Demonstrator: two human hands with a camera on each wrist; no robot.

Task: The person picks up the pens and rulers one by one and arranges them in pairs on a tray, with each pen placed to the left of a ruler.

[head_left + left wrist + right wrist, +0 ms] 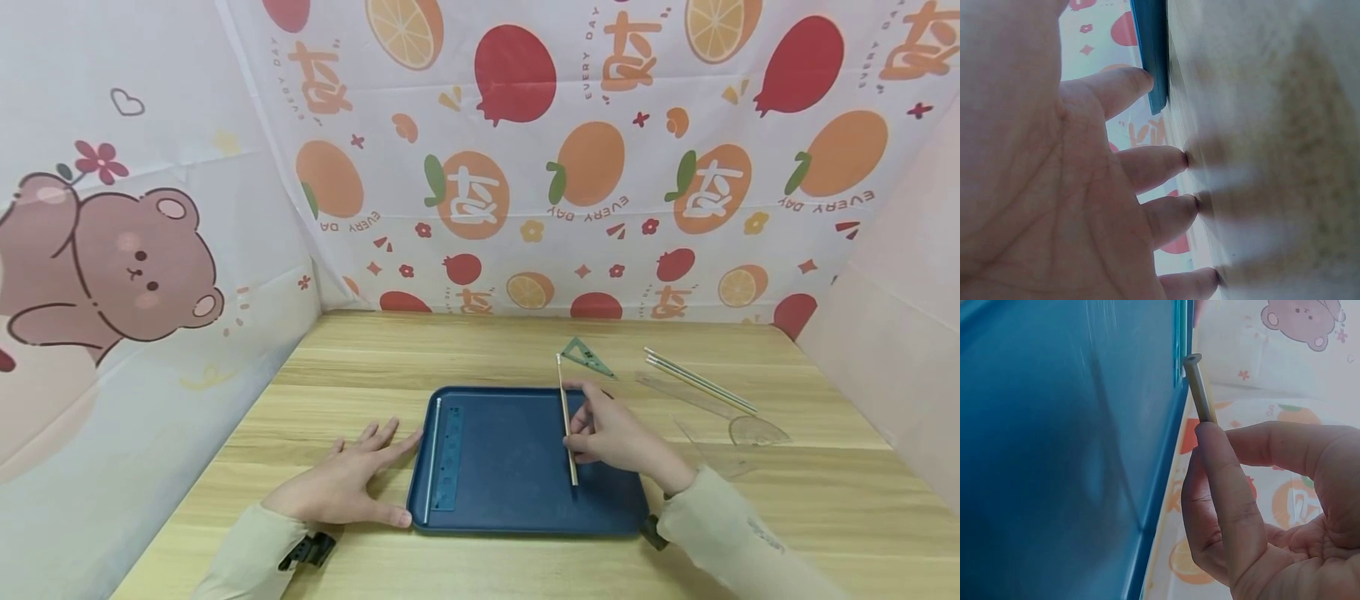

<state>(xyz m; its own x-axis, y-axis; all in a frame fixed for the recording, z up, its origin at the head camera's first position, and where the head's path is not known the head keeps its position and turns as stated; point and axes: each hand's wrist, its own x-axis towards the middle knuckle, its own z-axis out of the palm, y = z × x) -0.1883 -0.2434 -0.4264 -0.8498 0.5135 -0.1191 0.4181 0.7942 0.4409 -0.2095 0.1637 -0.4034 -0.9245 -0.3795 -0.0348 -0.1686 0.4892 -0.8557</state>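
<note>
A dark blue tray lies on the wooden table. Along its left side rest a pale pencil and a translucent blue-green ruler. My left hand, fingers spread, touches the tray's left edge with thumb and index finger; the left wrist view shows the index fingertip against the tray wall. Over the right part of the tray, my right hand pinches a yellowish pencil between thumb and fingers. In the right wrist view the end of this pencil sticks out past the fingertips, above the tray surface.
Behind the tray lies a green set square. To the right are several pencils, a clear ruler, a protractor and a clear set square. Printed cloth hangs behind the table and at its sides.
</note>
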